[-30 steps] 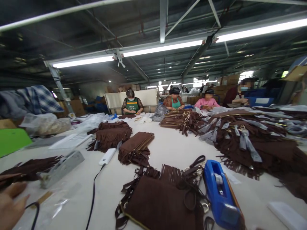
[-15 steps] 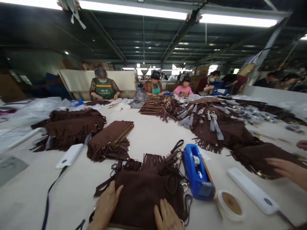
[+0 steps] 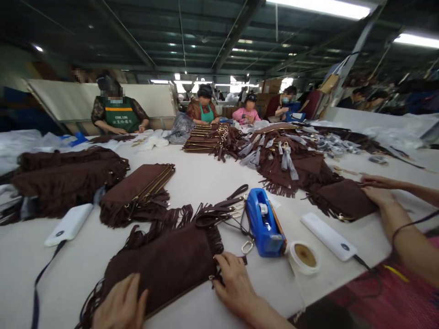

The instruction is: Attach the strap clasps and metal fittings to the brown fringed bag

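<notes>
- My right hand (image 3: 236,283) is at the bag's right end, beside the zip pull (image 3: 211,277); thumb and forefinger stand a little apart there, and I can't tell whether they're pinching.
- My left hand (image 3: 120,304) lies over the lower left of the bag, fingers loose, thumb held off to one side.
- The bag (image 3: 164,265) itself: brown, fringed, flat on the table (image 3: 199,183), lower centre of the frame.
- Step in hand, as I read it: steadying and squaring the bag between both hands. Any shift from here calls for light, even contact, with the fringe and the zip pull kept free.
- Just above it, straps (image 3: 222,214) curl toward the blue tape dispenser (image 3: 270,246), right of centre; a white roll (image 3: 305,256) sits beside that.
- White devices, one right (image 3: 325,235), one left (image 3: 68,224): each has a dark round mark, too small to read. No brand I can make out on the dispenser.
- At right, a co-worker's hand (image 3: 377,194) rests on another brown bag (image 3: 345,198).
- Upper left, a green apron (image 3: 121,116) reads something like "CMLLIN"; the characters below are too blurred for me.
</notes>
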A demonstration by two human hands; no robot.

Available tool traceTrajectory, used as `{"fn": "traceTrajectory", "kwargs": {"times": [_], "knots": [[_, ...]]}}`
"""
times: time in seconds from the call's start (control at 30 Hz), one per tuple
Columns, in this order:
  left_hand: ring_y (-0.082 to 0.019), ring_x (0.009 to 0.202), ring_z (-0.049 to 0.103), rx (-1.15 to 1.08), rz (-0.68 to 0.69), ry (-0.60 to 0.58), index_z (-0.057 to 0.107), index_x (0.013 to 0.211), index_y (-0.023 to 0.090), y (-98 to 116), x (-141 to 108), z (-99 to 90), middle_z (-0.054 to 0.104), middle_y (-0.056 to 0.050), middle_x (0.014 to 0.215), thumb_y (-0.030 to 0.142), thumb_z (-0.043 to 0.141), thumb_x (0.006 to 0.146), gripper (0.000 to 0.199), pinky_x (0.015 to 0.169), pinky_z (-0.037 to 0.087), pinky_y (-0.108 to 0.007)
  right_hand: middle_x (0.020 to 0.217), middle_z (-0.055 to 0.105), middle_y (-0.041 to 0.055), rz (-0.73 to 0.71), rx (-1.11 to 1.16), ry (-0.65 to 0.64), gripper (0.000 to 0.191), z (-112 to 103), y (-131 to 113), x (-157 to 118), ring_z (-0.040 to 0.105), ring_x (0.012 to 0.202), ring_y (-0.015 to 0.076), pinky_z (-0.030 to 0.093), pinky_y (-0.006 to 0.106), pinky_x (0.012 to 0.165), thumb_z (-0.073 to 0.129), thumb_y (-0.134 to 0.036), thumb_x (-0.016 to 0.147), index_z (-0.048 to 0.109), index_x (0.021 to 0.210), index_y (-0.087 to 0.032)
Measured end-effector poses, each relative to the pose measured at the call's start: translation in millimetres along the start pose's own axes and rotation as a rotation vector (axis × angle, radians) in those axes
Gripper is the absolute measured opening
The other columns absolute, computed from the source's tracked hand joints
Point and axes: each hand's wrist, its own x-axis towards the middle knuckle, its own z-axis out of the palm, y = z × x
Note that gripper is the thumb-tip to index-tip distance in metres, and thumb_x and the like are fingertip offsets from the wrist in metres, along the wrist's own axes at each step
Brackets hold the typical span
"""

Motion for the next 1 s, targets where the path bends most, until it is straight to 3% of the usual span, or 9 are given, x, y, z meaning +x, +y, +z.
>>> {"fn": "traceTrajectory", "kwargs": {"times": [0.1,0.17,0.27,0.37,0.57,0.67,0.77,0.87,1.0], "knots": [[-0.024,0.096,0.058,0.02,0.249,0.026,0.057,0.108,0.013,55,12,8.2,0.065,-0.013,0.104,0.034,0.046,0.083,0.034,0.077,0.046,-0.032,0.108,0.052,0.0094,0.019,0.071,0.064,0.049,-8,5,-5,0.047,0.102,0.0241,0.041,0.038,0.085,0.057,-0.006,0.059,0.052,0.107,-0.017],[-0.022,0.095,0.058,0.01,0.282,0.039,0.059,0.107,0.013,83,22,16.1,0.065,-0.012,0.102,0.034,0.045,0.084,0.034,0.076,0.045,-0.03,0.102,0.052,0.0071,0.012,0.045,0.091,0.04,-9,9,-7,0.047,0.097,0.0229,0.041,0.037,0.082,0.058,-0.009,0.06,0.054,0.099,-0.018],[-0.022,0.088,0.059,0.04,0.261,0.06,0.062,0.103,0.013,100,35,26.6,0.066,-0.011,0.095,0.027,0.042,0.087,0.029,0.074,0.044,-0.031,0.088,0.055,0.0032,-0.031,-0.035,0.099,0.019,-5,15,-13,0.049,0.085,0.0203,0.039,0.033,0.074,0.059,-0.013,0.067,0.056,0.085,-0.02],[-0.021,0.083,0.06,0.077,0.32,0.067,0.065,0.097,0.014,98,44,30.2,0.067,-0.01,0.089,0.024,0.038,0.089,0.029,0.072,0.043,-0.031,0.081,0.055,0.0026,-0.088,-0.084,0.148,0.006,4,18,-23,0.047,0.079,0.0186,0.036,0.031,0.069,0.055,-0.013,0.075,0.053,0.075,-0.019],[-0.021,0.083,0.06,0.082,0.393,0.049,0.064,0.098,0.011,90,42,23.3,0.067,-0.011,0.09,0.023,0.037,0.09,0.031,0.071,0.042,-0.031,0.079,0.054,0.0014,-0.206,-0.001,0.17,0.006,8,9,-41,0.047,0.075,0.0174,0.033,0.033,0.068,0.055,-0.017,0.076,0.051,0.072,-0.018],[-0.021,0.083,0.06,0.081,0.422,0.073,0.065,0.097,0.011,90,40,22.3,0.067,-0.012,0.091,0.02,0.037,0.09,0.03,0.071,0.042,-0.03,0.083,0.054,0.0026,-0.111,0.026,0.193,0.002,1,10,-40,0.048,0.078,0.0184,0.035,0.033,0.069,0.053,-0.016,0.078,0.053,0.078,-0.019],[-0.021,0.079,0.06,0.102,0.432,0.105,0.066,0.091,0.011,90,38,23.3,0.067,-0.011,0.085,0.016,0.037,0.089,0.03,0.07,0.043,-0.031,0.089,0.056,0.0057,-0.008,-0.089,0.22,0.016,-6,17,-32,0.048,0.083,0.0209,0.038,0.033,0.07,0.053,-0.012,0.074,0.055,0.089,-0.018],[-0.02,0.074,0.06,0.101,0.436,0.117,0.066,0.086,0.01,86,35,23.6,0.066,-0.01,0.08,0.012,0.035,0.088,0.031,0.069,0.044,-0.031,0.09,0.058,0.007,-0.015,-0.237,0.232,0.02,-11,28,-21,0.051,0.081,0.0202,0.041,0.032,0.068,0.047,-0.008,0.077,0.055,0.093,-0.017],[-0.02,0.077,0.061,0.052,0.511,0.11,0.066,0.088,0.011,71,23,20.6,0.067,-0.01,0.083,0.012,0.038,0.087,0.027,0.071,0.045,-0.031,0.109,0.059,0.0153,0.018,-0.394,0.216,0.04,-19,47,-9,0.054,0.082,0.0236,0.044,0.038,0.068,0.035,0.004,0.075,0.054,0.106,-0.013]]}}
